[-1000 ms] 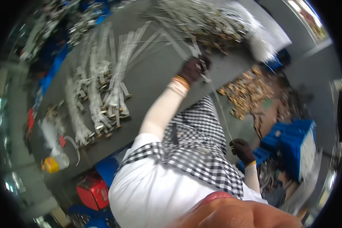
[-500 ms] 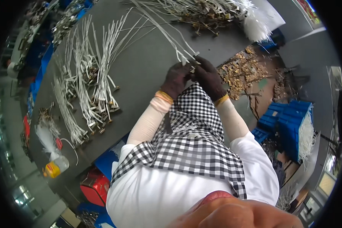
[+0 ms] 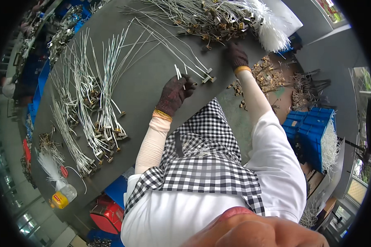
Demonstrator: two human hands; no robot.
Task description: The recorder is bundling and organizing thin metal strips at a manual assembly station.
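Note:
Over the middle of the dark table, my left hand [image 3: 175,94], in a dark knit glove, is closed round a few short white tubes [image 3: 178,73] that stick up from the fingers. Just right of it, two white cables [image 3: 175,48] lie on the tabletop, ending in small metal-and-white connectors [image 3: 209,76]. My right hand [image 3: 236,56], gloved the same way, reaches to the front edge of a large pile of cables [image 3: 218,20] with brassy connector ends. Its fingers are dark and partly hidden against the pile, so their grip does not show.
Bundles of white cables [image 3: 84,111] lie on the table's left. A white plastic-strand bunch [image 3: 272,31] sits at the pile's right end. A bottle [image 3: 66,194] stands at the left edge. Blue crates [image 3: 309,127] and scattered brassy pieces [image 3: 268,76] are off to the right.
My hands were together at the near table edge by the cable ends. The right has moved away to the far pile; the left has shifted left. The two connectors now rest on the table.

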